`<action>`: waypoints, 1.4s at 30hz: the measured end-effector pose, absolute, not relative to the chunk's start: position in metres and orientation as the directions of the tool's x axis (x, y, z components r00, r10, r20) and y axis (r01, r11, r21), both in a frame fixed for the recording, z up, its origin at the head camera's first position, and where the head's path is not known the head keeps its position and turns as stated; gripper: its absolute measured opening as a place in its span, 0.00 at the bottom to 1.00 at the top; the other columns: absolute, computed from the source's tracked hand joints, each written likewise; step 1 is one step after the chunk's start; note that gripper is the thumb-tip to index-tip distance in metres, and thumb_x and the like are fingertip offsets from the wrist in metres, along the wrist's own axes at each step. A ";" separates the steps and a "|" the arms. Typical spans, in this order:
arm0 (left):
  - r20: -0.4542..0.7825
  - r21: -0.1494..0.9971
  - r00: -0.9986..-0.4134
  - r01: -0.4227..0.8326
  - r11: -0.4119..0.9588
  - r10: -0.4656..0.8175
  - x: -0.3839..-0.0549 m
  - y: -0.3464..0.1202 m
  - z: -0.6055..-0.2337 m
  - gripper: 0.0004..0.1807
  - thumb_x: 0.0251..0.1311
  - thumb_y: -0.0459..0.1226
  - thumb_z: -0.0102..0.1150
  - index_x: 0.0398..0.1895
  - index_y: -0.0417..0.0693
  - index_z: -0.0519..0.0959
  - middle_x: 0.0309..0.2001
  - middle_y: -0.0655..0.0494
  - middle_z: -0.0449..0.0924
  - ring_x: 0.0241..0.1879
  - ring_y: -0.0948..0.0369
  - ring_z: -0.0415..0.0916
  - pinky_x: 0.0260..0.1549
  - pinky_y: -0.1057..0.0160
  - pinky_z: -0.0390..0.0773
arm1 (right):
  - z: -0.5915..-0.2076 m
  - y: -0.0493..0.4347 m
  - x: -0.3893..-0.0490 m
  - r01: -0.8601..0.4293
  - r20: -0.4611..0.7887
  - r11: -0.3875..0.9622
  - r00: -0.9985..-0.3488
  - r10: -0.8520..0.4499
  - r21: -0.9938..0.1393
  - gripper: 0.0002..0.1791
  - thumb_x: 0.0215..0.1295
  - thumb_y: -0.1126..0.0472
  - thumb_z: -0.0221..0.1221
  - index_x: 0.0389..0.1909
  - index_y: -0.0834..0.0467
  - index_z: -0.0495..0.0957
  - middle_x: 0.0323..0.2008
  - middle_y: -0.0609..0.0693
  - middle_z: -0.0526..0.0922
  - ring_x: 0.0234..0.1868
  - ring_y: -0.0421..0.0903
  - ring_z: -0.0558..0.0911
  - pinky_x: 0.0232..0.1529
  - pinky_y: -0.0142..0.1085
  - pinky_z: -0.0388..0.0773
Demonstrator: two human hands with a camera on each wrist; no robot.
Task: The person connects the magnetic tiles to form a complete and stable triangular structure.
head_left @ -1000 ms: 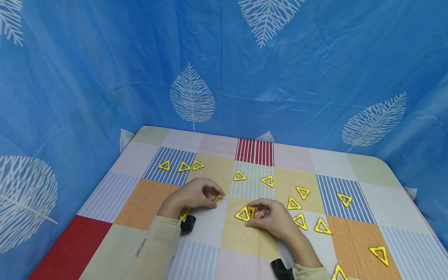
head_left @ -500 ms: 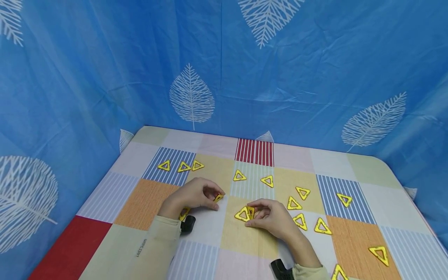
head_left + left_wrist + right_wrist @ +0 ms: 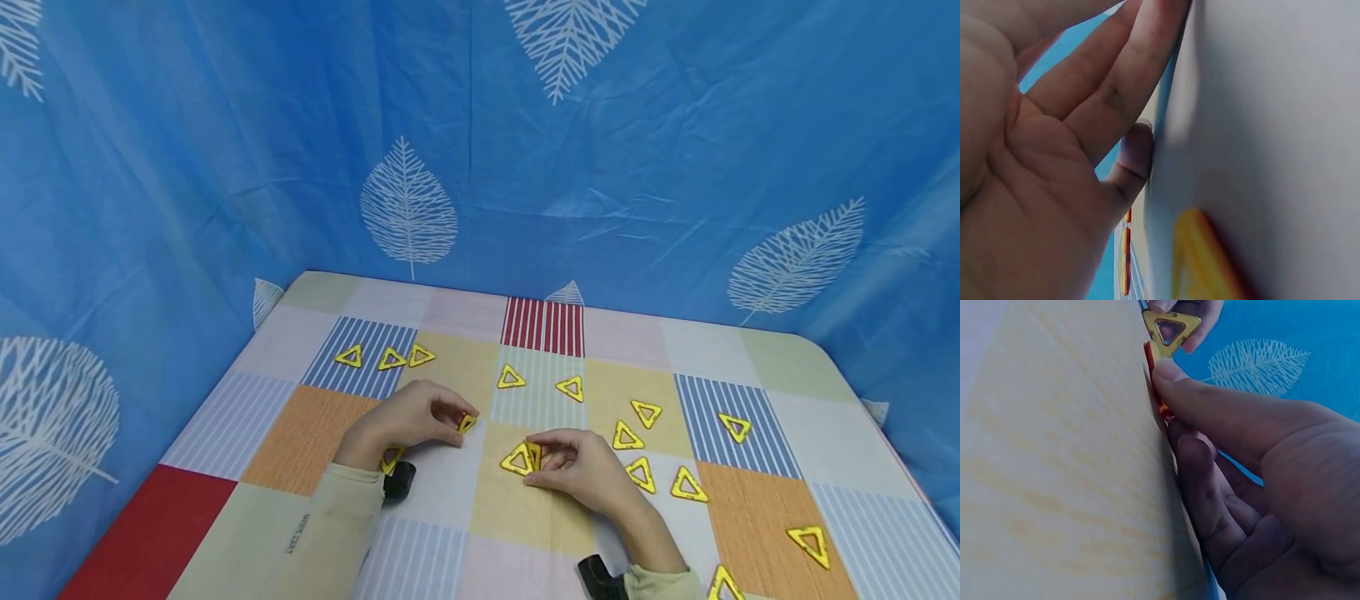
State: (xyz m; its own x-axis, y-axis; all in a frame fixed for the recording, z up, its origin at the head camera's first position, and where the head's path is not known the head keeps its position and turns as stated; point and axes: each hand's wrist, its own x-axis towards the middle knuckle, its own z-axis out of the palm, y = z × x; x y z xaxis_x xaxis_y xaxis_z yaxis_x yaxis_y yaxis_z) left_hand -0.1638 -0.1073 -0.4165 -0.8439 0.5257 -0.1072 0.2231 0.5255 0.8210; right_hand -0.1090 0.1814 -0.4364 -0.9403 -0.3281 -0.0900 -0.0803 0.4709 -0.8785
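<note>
My left hand (image 3: pixel 412 417) pinches a small yellow magnetic triangle tile (image 3: pixel 468 427) with a hollow centre, just above the tablecloth. To its right, my right hand (image 3: pixel 585 467) grips a second triangle tile (image 3: pixel 536 454), seen partly edge-on, between thumb and fingers. Against this one a third yellow tile (image 3: pixel 516 471) shows on the left side. In the right wrist view my thumb (image 3: pixel 1172 372) presses a yellow tile with a red edge (image 3: pixel 1155 350), close to the cloth. The left wrist view shows the palm (image 3: pixel 1041 181); the tile held there is hidden.
A yellow tile (image 3: pixel 388 468) lies beside the left wrist. Several more triangle tiles are scattered on the patchwork tablecloth (image 3: pixel 517 517), at the back left, the back middle and the right. A blue curtain (image 3: pixel 300 125) with white leaves closes off the back and sides.
The tile in my left hand has tilted slightly, showing more of its face, and the thumb has shifted a little. My right hand keeps its grip. The head view has shifted slightly.
</note>
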 end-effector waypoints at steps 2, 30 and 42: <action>-0.099 0.816 -0.846 0.232 0.529 0.523 -0.164 -0.106 -0.417 0.18 0.53 0.34 0.76 0.49 0.52 0.88 0.39 0.65 0.85 0.39 0.65 0.80 0.42 0.59 0.80 | -0.437 0.182 -0.109 -0.079 -0.091 0.469 -0.940 -0.330 -0.880 0.26 0.48 0.59 0.79 0.50 0.60 0.85 0.28 0.46 0.84 0.29 0.44 0.82 0.29 0.33 0.78; -0.016 0.788 -0.762 0.389 0.477 0.647 -0.158 -0.069 -0.417 0.19 0.55 0.31 0.74 0.52 0.46 0.86 0.36 0.61 0.85 0.35 0.69 0.80 0.39 0.67 0.79 | -0.435 0.179 -0.108 -0.082 -0.072 0.436 -0.943 -0.326 -0.896 0.25 0.47 0.62 0.79 0.48 0.65 0.85 0.26 0.48 0.85 0.27 0.42 0.82 0.26 0.31 0.77; -0.022 0.786 -0.728 0.411 0.462 0.685 -0.156 -0.055 -0.416 0.18 0.56 0.30 0.73 0.51 0.46 0.86 0.36 0.61 0.85 0.35 0.71 0.79 0.38 0.69 0.79 | -0.435 0.179 -0.109 -0.064 -0.083 0.435 -0.946 -0.312 -0.898 0.27 0.46 0.62 0.79 0.49 0.64 0.85 0.27 0.48 0.85 0.27 0.44 0.82 0.26 0.32 0.78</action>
